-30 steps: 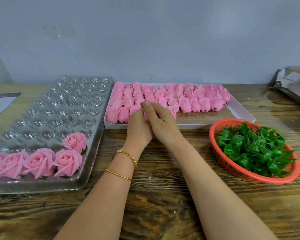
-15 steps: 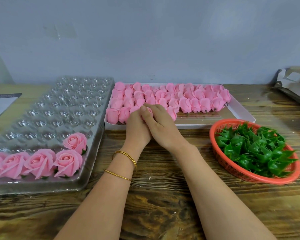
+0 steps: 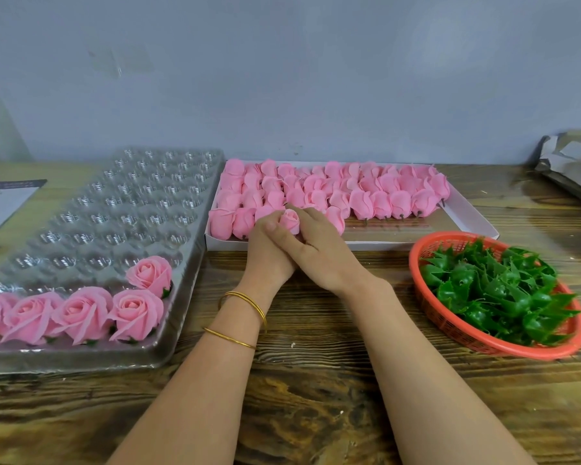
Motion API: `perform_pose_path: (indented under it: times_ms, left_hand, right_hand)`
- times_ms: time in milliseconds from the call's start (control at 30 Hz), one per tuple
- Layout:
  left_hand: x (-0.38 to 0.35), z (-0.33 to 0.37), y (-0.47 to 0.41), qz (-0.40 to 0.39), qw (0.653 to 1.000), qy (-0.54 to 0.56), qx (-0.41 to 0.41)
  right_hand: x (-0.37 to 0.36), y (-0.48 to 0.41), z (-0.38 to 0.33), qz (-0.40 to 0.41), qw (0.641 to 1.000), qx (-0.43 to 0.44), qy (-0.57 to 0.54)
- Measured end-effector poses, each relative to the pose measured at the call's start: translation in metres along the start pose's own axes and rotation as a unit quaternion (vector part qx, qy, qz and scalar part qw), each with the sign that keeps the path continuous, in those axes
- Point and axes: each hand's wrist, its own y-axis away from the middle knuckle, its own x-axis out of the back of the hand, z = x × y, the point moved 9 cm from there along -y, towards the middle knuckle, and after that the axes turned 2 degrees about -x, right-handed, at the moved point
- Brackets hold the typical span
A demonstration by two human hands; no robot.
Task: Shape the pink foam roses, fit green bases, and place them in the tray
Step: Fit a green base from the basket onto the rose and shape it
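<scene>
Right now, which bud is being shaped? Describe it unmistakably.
Find the white box of pink buds at the back of the table. At its front edge, the left hand and right hand meet around one bud. Unlike those lying sideways, it shows its spiral top.

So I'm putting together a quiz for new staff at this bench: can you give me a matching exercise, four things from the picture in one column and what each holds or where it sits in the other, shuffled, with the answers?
Things
1. clear tray
2. white box
3. orange basket
4. single bud

Descriptions
a. piled with green bases
b. gripped between the left hand and the right hand
c. open roses along its near edge, most cups bare
d. rows of closed buds

Pairs: 1-c, 2-d, 3-a, 4-b
</scene>
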Motion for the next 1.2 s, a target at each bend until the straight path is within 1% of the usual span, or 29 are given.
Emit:
perform_pose_path:
  times_ms: [67,100,133,200,267,333,467,600,700,933,1133,1200]
  left_hand:
    - [-0.001,-0.001,0.0,-0.007,1.0,-0.012,0.011]
    - [-0.001,-0.003,0.0,-0.002,1.0,0.012,0.026]
    - [-0.001,-0.005,0.001,0.006,0.997,0.063,0.042]
    - [-0.001,-0.004,0.003,0.011,0.988,0.145,0.044]
    - [-0.005,0.0,0.005,-0.003,0.985,0.17,0.037]
    - [-0.008,0.001,0.005,-0.017,0.983,0.182,0.034]
    - [-0.015,0.006,0.008,-0.055,0.984,0.17,0.018]
    - [-0.015,0.008,0.007,-0.063,0.989,0.13,0.01]
    - [-0.016,0.007,0.006,-0.071,0.992,0.103,0.008]
    - [-0.017,0.006,0.003,-0.07,0.996,0.049,0.001]
    - [-0.016,-0.001,0.002,-0.043,0.999,0.01,0.0]
    - [-0.016,-0.001,0.001,-0.032,0.999,0.008,-0.008]
  right_hand:
    - [0.004,0.0,-0.002,0.007,0.999,-0.002,-0.049]
    - [0.007,0.0,-0.001,0.015,0.995,-0.016,-0.093]
    - [0.011,0.0,0.002,0.028,0.988,-0.04,-0.143]
    - [0.023,-0.001,0.013,0.082,0.968,-0.09,-0.219]
    - [0.037,-0.002,0.019,0.145,0.951,-0.107,-0.25]
    - [0.042,-0.002,0.017,0.171,0.941,-0.099,-0.274]
    - [0.037,-0.004,0.014,0.148,0.955,-0.071,-0.248]
    - [0.027,-0.007,0.012,0.109,0.962,-0.058,-0.243]
    - [0.021,-0.008,0.009,0.094,0.965,-0.038,-0.243]
    - [0.017,-0.006,0.005,0.085,0.973,-0.02,-0.215]
    - [0.014,-0.007,0.007,0.088,0.979,0.004,-0.186]
    - [0.012,-0.007,0.009,0.088,0.98,-0.004,-0.178]
